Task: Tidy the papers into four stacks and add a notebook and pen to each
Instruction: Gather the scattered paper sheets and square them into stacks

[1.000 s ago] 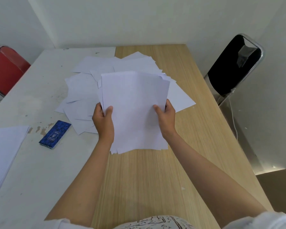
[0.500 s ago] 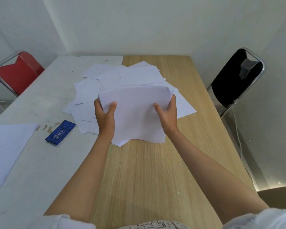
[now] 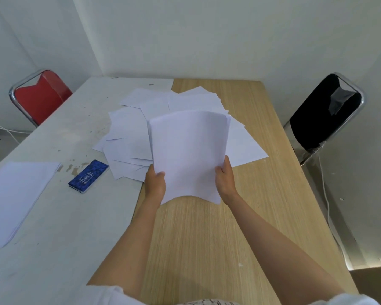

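Since half a second ago, raised and squared: sheaf of papers (image 3: 188,155) now upright above the worktop (image 3: 207,238), long axis running near to far, top edge bowed away. Gripped at its near corners by left hand (image 3: 155,183) and right hand (image 3: 226,179), thumbs on the front. Behind, loose sheets (image 3: 128,133) fanned out. Left, a tidy stack (image 3: 15,194). Between, blue notebook (image 3: 88,176), cover emblem unreadable.

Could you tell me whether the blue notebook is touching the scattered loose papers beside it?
Apart. The head view shows a strip of bare white tabletop between the blue notebook and the nearest edge of the scattered papers.
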